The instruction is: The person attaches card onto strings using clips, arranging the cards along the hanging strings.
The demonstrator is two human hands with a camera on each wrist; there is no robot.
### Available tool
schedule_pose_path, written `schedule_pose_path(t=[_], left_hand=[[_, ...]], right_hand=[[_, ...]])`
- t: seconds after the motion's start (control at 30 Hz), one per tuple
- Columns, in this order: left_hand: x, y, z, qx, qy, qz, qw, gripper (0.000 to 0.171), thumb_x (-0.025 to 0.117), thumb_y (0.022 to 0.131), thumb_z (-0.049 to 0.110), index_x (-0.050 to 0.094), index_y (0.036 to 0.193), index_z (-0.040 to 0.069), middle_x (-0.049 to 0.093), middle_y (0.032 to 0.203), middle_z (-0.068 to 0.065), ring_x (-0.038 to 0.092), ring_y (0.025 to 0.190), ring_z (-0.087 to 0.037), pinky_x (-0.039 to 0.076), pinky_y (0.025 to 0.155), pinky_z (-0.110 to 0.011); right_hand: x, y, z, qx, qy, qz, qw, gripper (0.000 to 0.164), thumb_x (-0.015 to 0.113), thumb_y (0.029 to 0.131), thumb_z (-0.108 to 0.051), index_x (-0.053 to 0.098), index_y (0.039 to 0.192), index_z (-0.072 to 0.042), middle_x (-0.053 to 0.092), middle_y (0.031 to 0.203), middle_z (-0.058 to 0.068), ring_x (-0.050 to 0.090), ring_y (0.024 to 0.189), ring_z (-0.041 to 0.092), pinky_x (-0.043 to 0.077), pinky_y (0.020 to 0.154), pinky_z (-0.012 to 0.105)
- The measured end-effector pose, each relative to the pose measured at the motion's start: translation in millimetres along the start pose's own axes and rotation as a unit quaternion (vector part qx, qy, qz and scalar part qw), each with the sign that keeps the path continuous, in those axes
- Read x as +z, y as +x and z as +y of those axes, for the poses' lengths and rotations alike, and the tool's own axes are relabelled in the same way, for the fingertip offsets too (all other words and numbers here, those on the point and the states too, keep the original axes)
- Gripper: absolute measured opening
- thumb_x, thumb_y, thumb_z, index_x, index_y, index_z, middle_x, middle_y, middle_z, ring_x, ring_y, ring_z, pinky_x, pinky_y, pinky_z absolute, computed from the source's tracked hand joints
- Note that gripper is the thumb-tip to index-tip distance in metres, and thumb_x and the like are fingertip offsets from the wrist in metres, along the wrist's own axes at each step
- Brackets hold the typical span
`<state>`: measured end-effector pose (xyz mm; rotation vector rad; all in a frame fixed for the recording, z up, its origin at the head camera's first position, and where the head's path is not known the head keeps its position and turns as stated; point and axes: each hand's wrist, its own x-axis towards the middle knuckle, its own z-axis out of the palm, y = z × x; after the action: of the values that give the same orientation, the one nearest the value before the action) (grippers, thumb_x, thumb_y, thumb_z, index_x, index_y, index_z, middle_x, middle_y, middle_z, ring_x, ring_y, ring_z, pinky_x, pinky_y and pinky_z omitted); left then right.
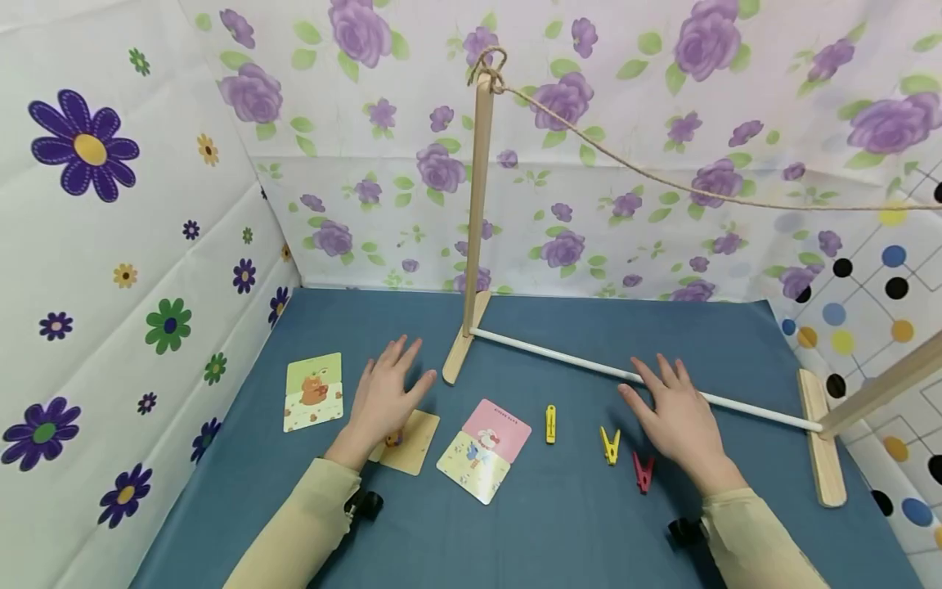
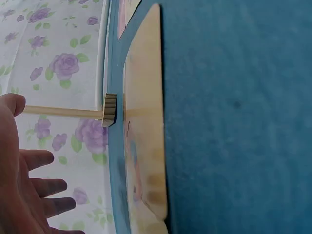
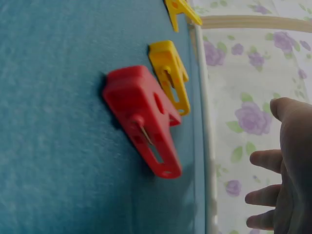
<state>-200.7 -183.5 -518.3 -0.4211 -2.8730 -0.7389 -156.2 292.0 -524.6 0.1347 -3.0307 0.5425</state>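
Note:
My left hand is spread with palm down, holding nothing, and hides part of a tan card lying beneath it. Left of it is a green and white bear card; to its right lies a pink and yellow card. With fingers apart and nothing held, my right hand hovers beside a red clothespin. A yellow clothespin lies left of the red one, and another yellow clothespin farther left. The right wrist view shows the red clothespin close up.
A wooden post on a wooden foot stands at the back. A white rod joins it to a second post at right. From the first post's top, a twine sags rightward. Flowered cloth covers the walls.

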Motion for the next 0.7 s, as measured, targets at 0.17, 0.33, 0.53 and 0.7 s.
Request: schedule_pose_path(t=[0.17,0.33,0.53,0.7], left_hand=[[2.3,2.1,3.5,0.002,-0.039,0.026,0.9989,0.068,0.052,0.110,0.057,0.052,0.159,0.009,0.045,0.164,-0.021,0.045,0.148,-0.044,0.036,0.116,-0.068],[3.7,2.0,7.1,-0.019,-0.089,0.033,0.9953,0.063,0.051,0.111,0.057,0.058,0.155,0.013,0.053,0.159,-0.016,0.052,0.144,-0.040,0.046,0.111,-0.063],[8.9,7.3,12.1,-0.038,-0.152,0.047,0.9865,0.056,0.053,0.111,0.055,0.064,0.150,0.016,0.061,0.151,-0.013,0.058,0.137,-0.038,0.052,0.103,-0.061],[14.7,13.8,17.1,-0.033,-0.211,0.079,0.9738,0.048,0.057,0.112,0.043,0.069,0.143,0.009,0.072,0.134,-0.014,0.066,0.126,-0.034,0.054,0.101,-0.057]], right_hand=[[-5.7,-2.2,1.4,-0.001,0.027,0.013,1.000,0.075,0.044,0.110,-0.064,0.041,0.166,-0.013,0.034,0.165,0.034,0.026,0.152,0.059,0.027,0.112,0.080],[-10.3,-3.1,2.0,0.002,0.052,0.023,0.998,0.074,0.043,0.111,-0.063,0.049,0.161,-0.009,0.042,0.161,0.032,0.037,0.148,0.056,0.034,0.110,0.077],[-16.6,-5.6,7.0,0.007,0.086,0.060,0.994,0.058,0.053,0.112,-0.050,0.059,0.154,-0.010,0.055,0.153,0.028,0.064,0.121,0.051,0.051,0.091,0.071],[-21.9,-11.3,13.2,0.024,0.114,0.072,0.991,0.051,0.055,0.112,-0.046,0.063,0.151,-0.013,0.070,0.128,0.026,0.070,0.083,0.039,0.054,0.064,0.052]])
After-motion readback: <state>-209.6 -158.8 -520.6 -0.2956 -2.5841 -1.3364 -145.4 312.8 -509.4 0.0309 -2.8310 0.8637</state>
